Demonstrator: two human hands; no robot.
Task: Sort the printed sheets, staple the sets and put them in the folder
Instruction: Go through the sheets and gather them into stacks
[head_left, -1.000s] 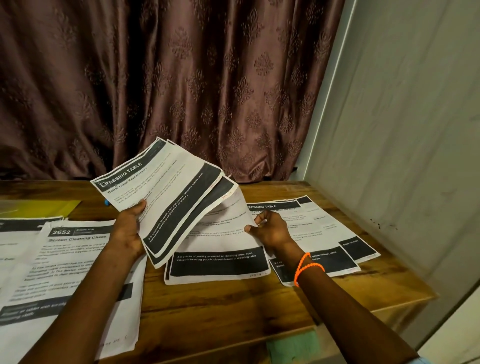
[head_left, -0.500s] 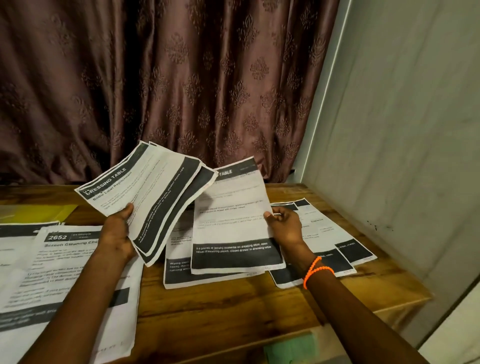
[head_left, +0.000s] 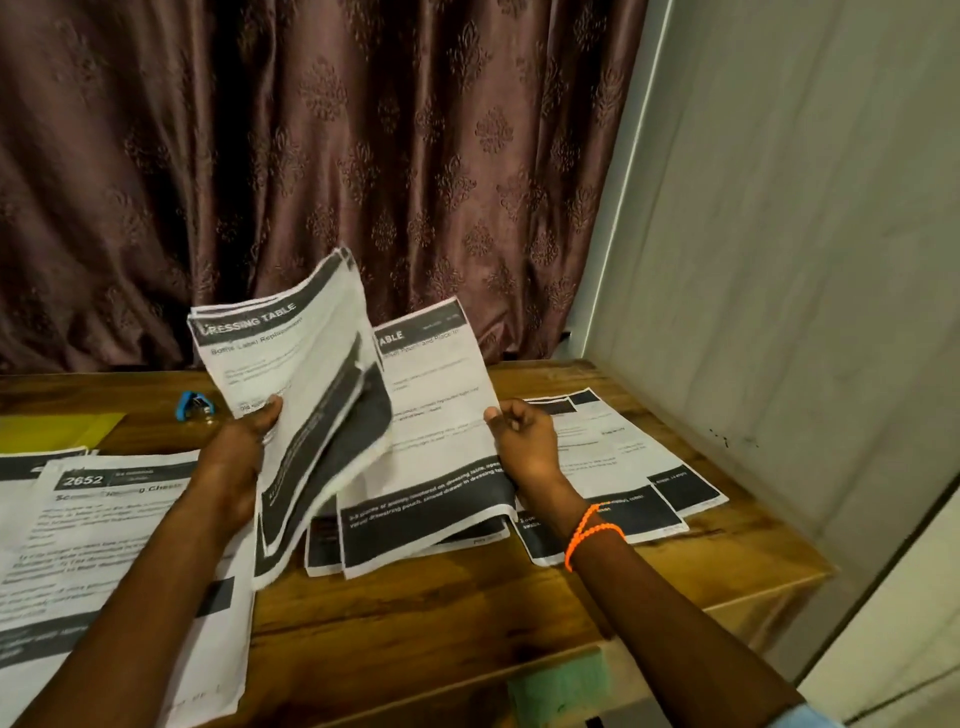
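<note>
My left hand (head_left: 244, 447) grips a small bundle of "Dressing Table" sheets (head_left: 296, 384), held up and tilted above the wooden table (head_left: 467, 618). My right hand (head_left: 524, 441) pinches the right edge of a single "Dressing Table" sheet (head_left: 436, 441), lifted off a sheet that lies flat beneath it (head_left: 324, 545). Two more sheets (head_left: 623, 467) lie flat at the right. A "Screen Cleaning" pile (head_left: 104, 545) lies at the left. A small blue stapler (head_left: 193, 405) sits behind my left hand. A yellow folder (head_left: 57, 431) shows at the far left.
A brown patterned curtain (head_left: 311, 156) hangs behind the table. A pale wall (head_left: 779, 260) stands close along the table's right side. The table's front edge runs near my forearms, with a green patch (head_left: 558, 686) below it.
My right hand has lifted one sheet off the middle pile and raised it. My left hand has swung its bundle more upright and toward that sheet, uncovering the blue stapler.
</note>
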